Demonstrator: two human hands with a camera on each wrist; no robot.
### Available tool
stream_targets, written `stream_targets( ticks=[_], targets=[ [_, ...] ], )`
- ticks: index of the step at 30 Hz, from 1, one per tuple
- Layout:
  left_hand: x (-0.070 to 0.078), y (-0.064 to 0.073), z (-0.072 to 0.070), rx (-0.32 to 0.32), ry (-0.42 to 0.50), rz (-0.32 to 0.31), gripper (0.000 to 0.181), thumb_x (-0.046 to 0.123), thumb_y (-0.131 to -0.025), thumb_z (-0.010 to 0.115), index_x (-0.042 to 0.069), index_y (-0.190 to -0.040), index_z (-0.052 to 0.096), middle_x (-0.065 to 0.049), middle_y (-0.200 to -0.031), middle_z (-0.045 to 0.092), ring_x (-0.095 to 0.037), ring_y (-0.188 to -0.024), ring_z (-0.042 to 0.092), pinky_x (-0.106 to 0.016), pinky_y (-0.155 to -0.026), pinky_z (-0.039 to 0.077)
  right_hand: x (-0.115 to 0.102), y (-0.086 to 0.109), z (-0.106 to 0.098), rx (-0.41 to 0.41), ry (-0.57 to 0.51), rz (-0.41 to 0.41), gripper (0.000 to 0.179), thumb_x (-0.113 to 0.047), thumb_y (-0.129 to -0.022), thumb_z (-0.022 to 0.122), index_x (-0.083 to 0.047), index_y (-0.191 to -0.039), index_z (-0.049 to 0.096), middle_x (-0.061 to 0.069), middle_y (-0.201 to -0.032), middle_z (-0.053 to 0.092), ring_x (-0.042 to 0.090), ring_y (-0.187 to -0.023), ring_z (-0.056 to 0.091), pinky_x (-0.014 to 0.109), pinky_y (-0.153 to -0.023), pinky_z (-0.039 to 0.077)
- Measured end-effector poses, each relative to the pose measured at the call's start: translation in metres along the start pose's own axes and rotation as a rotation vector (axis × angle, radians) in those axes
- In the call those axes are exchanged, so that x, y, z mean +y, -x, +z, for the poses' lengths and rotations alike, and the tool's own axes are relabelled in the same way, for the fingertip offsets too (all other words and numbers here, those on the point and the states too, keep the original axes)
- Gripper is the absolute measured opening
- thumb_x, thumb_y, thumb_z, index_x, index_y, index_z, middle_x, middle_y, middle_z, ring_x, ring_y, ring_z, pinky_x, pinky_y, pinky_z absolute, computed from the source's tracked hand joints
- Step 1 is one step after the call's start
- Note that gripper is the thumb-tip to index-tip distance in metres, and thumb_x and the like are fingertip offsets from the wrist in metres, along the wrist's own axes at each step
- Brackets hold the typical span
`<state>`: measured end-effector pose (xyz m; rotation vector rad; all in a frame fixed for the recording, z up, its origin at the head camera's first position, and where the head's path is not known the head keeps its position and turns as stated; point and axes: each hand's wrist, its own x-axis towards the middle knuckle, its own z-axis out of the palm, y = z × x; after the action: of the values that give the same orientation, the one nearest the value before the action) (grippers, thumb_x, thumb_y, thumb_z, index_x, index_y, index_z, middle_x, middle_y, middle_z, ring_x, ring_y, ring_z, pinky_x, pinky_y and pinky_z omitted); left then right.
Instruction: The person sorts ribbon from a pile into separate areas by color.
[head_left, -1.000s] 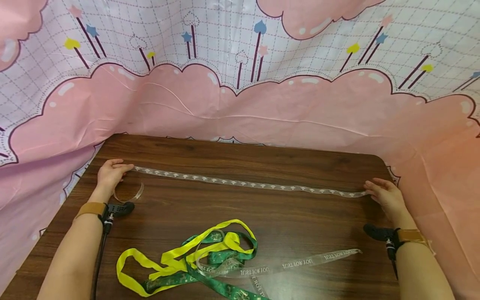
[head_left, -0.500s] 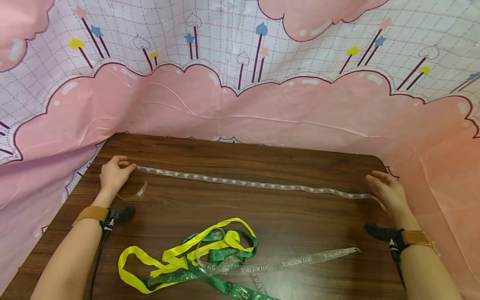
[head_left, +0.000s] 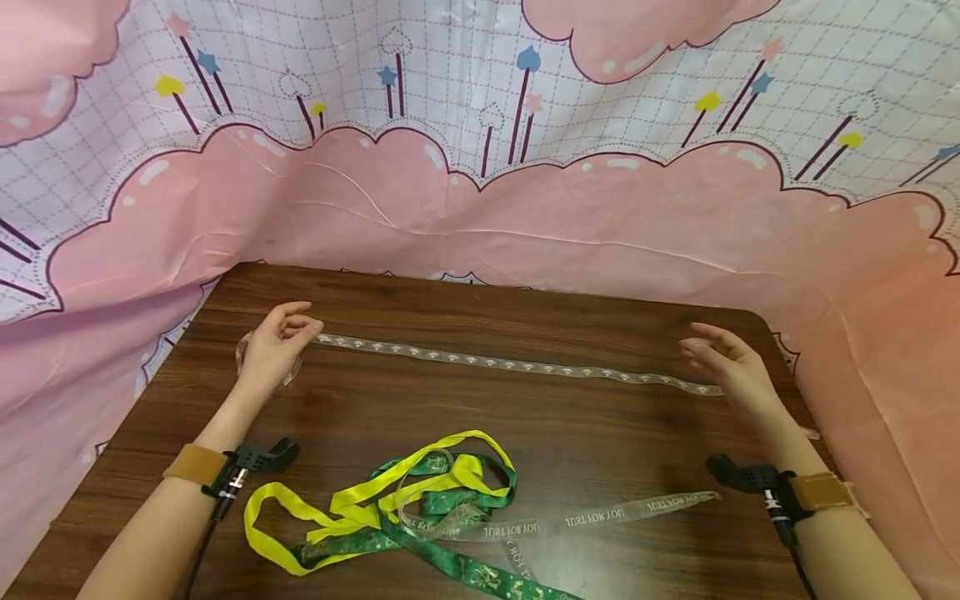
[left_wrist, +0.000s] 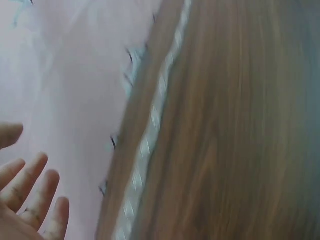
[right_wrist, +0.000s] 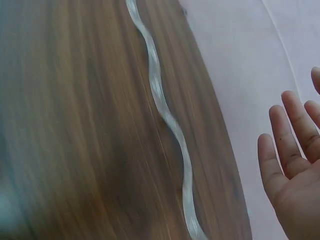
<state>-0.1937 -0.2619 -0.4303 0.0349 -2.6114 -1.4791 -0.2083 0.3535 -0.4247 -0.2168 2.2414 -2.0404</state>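
A narrow sheer ribbon (head_left: 472, 360) with white diamond-like motifs stretches across the far part of the table. My left hand (head_left: 272, 350) hovers over its left end with loosely bent fingers. In the left wrist view that hand (left_wrist: 32, 200) is off to the side of the ribbon (left_wrist: 155, 115), holding nothing. On the other side, my right hand (head_left: 735, 375) is raised over the right end, hiding part of it. The right wrist view has its fingers (right_wrist: 287, 135) spread and apart from the wavy ribbon (right_wrist: 170, 120).
Nearer me lies a tangle of yellow ribbon (head_left: 270, 546), green patterned ribbon (head_left: 480, 575) and sheer "JUST FOR YOU" ribbon (head_left: 600, 517). A pink and white printed cloth (head_left: 525, 217) hangs behind the brown table (head_left: 600, 442). Each wrist carries a strapped camera with a cable.
Both hands have come off the ribbon's ends and moved inward, the left one to the right and the right one to the left. The ribbon stays laid out across the table.
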Motion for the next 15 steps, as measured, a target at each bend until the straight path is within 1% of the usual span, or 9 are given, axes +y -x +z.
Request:
stream_targets(
  ticks=[2,3,5,8,10,12,15],
  targets=[
    [0.008,0.007,0.004,-0.05,0.076,0.007,0.052,0.038,-0.093,0.054,0.012,-0.137,0.042,0.012,-0.102,0.059,0.001,-0.088,0.054,-0.015,-0.075,0.043,-0.003,0.003,0.009,-0.052,0.023,-0.016,0.04,-0.014,-0.097,0.048,-0.015,-0.137,0.043,-0.011,-0.108,0.063,-0.002,-0.097,0.062,0.011,-0.082,0.049],
    [0.012,0.011,0.007,-0.077,0.115,0.006,0.051,0.037,-0.093,0.054,0.014,-0.137,0.042,0.013,-0.101,0.059,0.0,-0.09,0.055,-0.015,-0.077,0.044,-0.005,0.004,0.014,-0.079,0.022,-0.022,0.04,-0.014,-0.098,0.047,-0.014,-0.138,0.042,-0.01,-0.108,0.064,-0.001,-0.098,0.062,0.012,-0.083,0.049],
    [0.02,0.018,0.012,-0.126,0.162,0.017,0.05,0.036,-0.094,0.054,0.016,-0.137,0.042,0.015,-0.1,0.06,-0.001,-0.091,0.058,-0.016,-0.081,0.045,-0.01,0.008,0.026,-0.132,0.021,-0.034,0.041,-0.013,-0.099,0.045,-0.013,-0.14,0.04,-0.01,-0.108,0.064,0.0,-0.099,0.063,0.013,-0.083,0.05],
    [0.03,0.027,0.022,-0.193,0.211,0.034,0.049,0.033,-0.094,0.055,0.018,-0.139,0.04,0.014,-0.102,0.062,-0.002,-0.094,0.06,-0.017,-0.085,0.046,-0.018,0.013,0.044,-0.186,0.033,-0.022,0.043,-0.013,-0.099,0.045,-0.014,-0.141,0.039,-0.008,-0.108,0.065,0.002,-0.099,0.064,0.015,-0.083,0.051],
    [0.034,0.032,0.028,-0.228,0.248,0.043,0.05,0.03,-0.094,0.055,0.018,-0.14,0.038,0.009,-0.105,0.063,-0.006,-0.096,0.061,-0.019,-0.086,0.047,-0.021,0.014,0.054,-0.208,0.057,-0.016,0.045,-0.013,-0.099,0.045,-0.013,-0.143,0.036,-0.007,-0.108,0.065,0.003,-0.098,0.064,0.016,-0.083,0.051],
    [0.036,0.037,0.034,-0.249,0.273,0.047,0.051,0.027,-0.094,0.056,0.018,-0.141,0.037,0.01,-0.105,0.063,-0.007,-0.096,0.061,-0.02,-0.086,0.048,-0.023,0.015,0.064,-0.224,0.086,-0.012,0.049,-0.013,-0.098,0.046,-0.013,-0.145,0.032,-0.005,-0.109,0.064,0.004,-0.097,0.064,0.018,-0.083,0.052],
    [0.038,0.045,0.041,-0.27,0.303,0.054,0.053,0.024,-0.094,0.056,0.016,-0.142,0.035,0.006,-0.106,0.064,-0.006,-0.096,0.062,-0.023,-0.087,0.049,-0.024,0.017,0.077,-0.241,0.112,-0.019,0.054,-0.014,-0.098,0.046,-0.016,-0.148,0.025,-0.004,-0.109,0.063,0.005,-0.098,0.064,0.021,-0.084,0.052]
  ],
)
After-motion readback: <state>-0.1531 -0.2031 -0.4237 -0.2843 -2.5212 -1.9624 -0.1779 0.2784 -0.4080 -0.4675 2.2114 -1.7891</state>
